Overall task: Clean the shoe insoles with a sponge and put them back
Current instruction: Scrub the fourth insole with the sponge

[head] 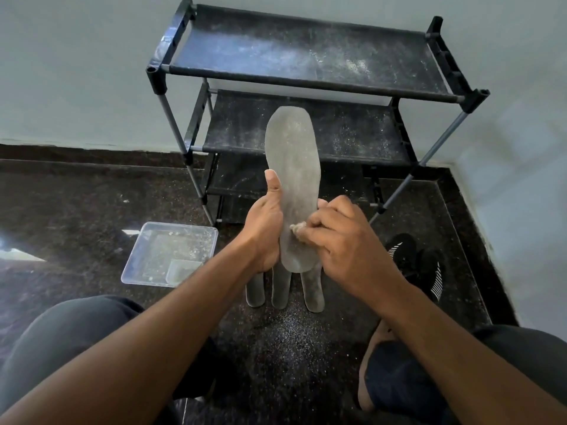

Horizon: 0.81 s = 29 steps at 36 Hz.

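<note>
While held upright at frame centre, grey insole point(293, 179) gripped along its left edge by left hand point(264, 231), thumb up. Right hand point(343, 237) pinching small sponge point(297, 230) against insole's lower part. Three more insoles point(282, 289) flat on floor below. Black shoes point(420, 265) right; clear plastic tray point(168, 254) left.

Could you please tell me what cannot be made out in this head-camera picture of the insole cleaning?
- Sponge: mostly hidden inside the right hand; only a scrap shows.
- Three insoles on the floor: upper parts hidden behind both hands and the held insole.
- Black shoes: partly hidden by the right forearm.
- Tray contents: too blurred to identify.
</note>
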Available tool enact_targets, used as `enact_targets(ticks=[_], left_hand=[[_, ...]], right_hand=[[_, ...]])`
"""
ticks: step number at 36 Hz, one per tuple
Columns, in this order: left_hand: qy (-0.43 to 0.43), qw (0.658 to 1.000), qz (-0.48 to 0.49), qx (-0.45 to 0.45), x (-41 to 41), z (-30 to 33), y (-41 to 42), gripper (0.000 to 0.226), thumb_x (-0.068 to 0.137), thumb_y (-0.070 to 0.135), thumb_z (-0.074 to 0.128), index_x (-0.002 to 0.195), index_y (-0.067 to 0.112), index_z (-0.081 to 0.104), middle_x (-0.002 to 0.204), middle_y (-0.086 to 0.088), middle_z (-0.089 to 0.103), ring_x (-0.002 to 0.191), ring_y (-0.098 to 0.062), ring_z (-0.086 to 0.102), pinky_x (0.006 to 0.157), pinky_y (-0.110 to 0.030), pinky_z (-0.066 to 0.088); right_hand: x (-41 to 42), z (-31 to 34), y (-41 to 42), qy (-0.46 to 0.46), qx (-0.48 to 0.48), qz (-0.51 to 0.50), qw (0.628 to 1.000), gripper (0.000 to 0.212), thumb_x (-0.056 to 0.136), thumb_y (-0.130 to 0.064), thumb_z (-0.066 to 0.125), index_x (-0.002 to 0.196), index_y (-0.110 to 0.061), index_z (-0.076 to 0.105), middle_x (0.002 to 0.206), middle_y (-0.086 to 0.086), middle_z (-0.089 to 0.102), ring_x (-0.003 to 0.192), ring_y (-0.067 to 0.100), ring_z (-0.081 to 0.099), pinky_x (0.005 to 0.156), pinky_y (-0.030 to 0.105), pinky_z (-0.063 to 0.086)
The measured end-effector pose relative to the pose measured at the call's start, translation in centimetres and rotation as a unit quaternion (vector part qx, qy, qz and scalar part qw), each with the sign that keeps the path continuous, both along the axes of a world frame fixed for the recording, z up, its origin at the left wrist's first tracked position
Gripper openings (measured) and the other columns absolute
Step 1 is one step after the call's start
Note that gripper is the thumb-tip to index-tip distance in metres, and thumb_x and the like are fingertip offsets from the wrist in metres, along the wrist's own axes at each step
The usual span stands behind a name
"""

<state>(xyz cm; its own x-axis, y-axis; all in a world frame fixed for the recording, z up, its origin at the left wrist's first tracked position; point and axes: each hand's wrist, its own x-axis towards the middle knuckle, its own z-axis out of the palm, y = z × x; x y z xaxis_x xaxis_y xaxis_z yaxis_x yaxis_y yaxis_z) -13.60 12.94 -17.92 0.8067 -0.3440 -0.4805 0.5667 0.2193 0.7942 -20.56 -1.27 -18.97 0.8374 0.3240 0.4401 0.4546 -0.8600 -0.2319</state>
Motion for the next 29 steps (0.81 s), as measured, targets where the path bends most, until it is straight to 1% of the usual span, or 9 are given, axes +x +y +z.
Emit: enact_targets(ticks=[3, 7, 9, 13, 16, 17, 20, 23, 29], left_hand=[[0.011, 1.000, -0.001, -0.011, 0.1, 0.1, 0.1, 0.073, 0.103, 0.064, 0.025, 0.107, 0.005, 0.067, 0.084, -0.013, 0.078, 0.072, -0.024, 0.076, 0.067, -0.036, 0.066], [0.017, 1.000, 0.005, 0.010, 0.0, 0.1, 0.0, 0.077, 0.099, 0.070, 0.030, 0.115, 0.006, 0.068, 0.114, -0.023, 0.074, 0.104, -0.035, 0.075, 0.092, -0.051, 0.061], [0.022, 1.000, 0.003, 0.002, 0.2, -0.2, 0.0, 0.082, 0.098, 0.071, 0.028, 0.121, 0.003, 0.068, 0.122, -0.027, 0.070, 0.111, -0.040, 0.071, 0.096, -0.054, 0.058], [0.051, 0.997, 0.004, -0.063, 1.0, -0.8, 0.3, 0.088, 0.097, 0.074, 0.024, 0.121, 0.002, 0.069, 0.106, -0.018, 0.074, 0.089, -0.029, 0.074, 0.077, -0.042, 0.065], [0.053, 0.997, -0.001, -0.059, 0.9, -1.1, 0.3, 0.091, 0.096, 0.076, 0.022, 0.130, 0.003, 0.065, 0.110, -0.018, 0.073, 0.090, -0.029, 0.074, 0.069, -0.038, 0.063], [0.045, 0.998, -0.009, -0.048, 0.7, -1.2, 0.3, 0.091, 0.096, 0.076, 0.022, 0.132, 0.004, 0.064, 0.114, -0.018, 0.073, 0.094, -0.031, 0.074, 0.071, -0.040, 0.064], [0.009, 0.999, -0.034, 0.021, -0.5, -1.3, -0.4, 0.082, 0.098, 0.073, 0.024, 0.128, 0.009, 0.066, 0.115, -0.017, 0.076, 0.106, -0.033, 0.074, 0.091, -0.050, 0.061], [0.008, 0.999, -0.051, 0.015, -1.1, -1.5, -0.9, 0.080, 0.100, 0.070, 0.024, 0.128, 0.009, 0.067, 0.118, -0.016, 0.075, 0.112, -0.031, 0.073, 0.101, -0.050, 0.056], [0.030, 0.999, -0.023, -0.029, 0.9, -1.9, 0.3, 0.091, 0.097, 0.076, 0.020, 0.140, 0.007, 0.060, 0.131, -0.019, 0.069, 0.114, -0.033, 0.071, 0.083, -0.039, 0.063]], right_hand=[[-0.4, -0.2, 0.4, 0.015, -0.016, 0.046, 0.999, 0.006, 0.090, -0.009, 0.075, 0.095, -0.007, 0.078, 0.087, 0.001, 0.067, 0.093, 0.023, 0.053, 0.095, 0.039, 0.047], [-0.1, 0.4, -0.2, 0.022, -0.035, -0.003, 0.999, 0.026, 0.097, -0.019, 0.066, 0.119, -0.007, 0.072, 0.099, 0.003, 0.067, 0.099, 0.026, 0.053, 0.089, 0.044, 0.050], [0.0, 0.6, -0.4, 0.012, -0.038, 0.002, 0.999, 0.022, 0.098, -0.023, 0.062, 0.109, -0.008, 0.075, 0.098, 0.004, 0.064, 0.094, 0.027, 0.052, 0.079, 0.046, 0.049], [-0.3, 0.3, 0.3, 0.007, -0.048, 0.051, 0.998, 0.013, 0.096, -0.017, 0.067, 0.096, -0.008, 0.077, 0.094, 0.002, 0.066, 0.093, 0.024, 0.054, 0.075, 0.043, 0.049], [-0.3, 0.2, 0.4, -0.002, -0.037, 0.049, 0.998, 0.014, 0.094, -0.017, 0.067, 0.093, -0.008, 0.077, 0.092, 0.001, 0.067, 0.093, 0.024, 0.055, 0.075, 0.043, 0.048], [-0.1, 0.4, 0.3, -0.009, -0.028, 0.032, 0.999, 0.016, 0.095, -0.018, 0.066, 0.094, -0.007, 0.077, 0.092, 0.002, 0.067, 0.093, 0.024, 0.054, 0.076, 0.043, 0.049], [0.5, 0.6, -0.2, -0.030, 0.006, -0.045, 0.999, 0.014, 0.094, -0.017, 0.068, 0.097, -0.006, 0.077, 0.091, 0.002, 0.066, 0.089, 0.024, 0.051, 0.074, 0.044, 0.048], [0.9, 0.5, -0.1, -0.026, 0.050, -0.073, 0.996, 0.010, 0.091, -0.016, 0.071, 0.092, -0.008, 0.078, 0.089, -0.001, 0.064, 0.088, 0.023, 0.049, 0.075, 0.044, 0.047], [0.0, 0.4, 0.9, 0.039, 0.061, -0.007, 0.997, 0.010, 0.084, -0.035, 0.074, 0.085, -0.028, 0.081, 0.085, -0.013, 0.053, 0.096, 0.016, 0.045, 0.085, 0.042, 0.035]])
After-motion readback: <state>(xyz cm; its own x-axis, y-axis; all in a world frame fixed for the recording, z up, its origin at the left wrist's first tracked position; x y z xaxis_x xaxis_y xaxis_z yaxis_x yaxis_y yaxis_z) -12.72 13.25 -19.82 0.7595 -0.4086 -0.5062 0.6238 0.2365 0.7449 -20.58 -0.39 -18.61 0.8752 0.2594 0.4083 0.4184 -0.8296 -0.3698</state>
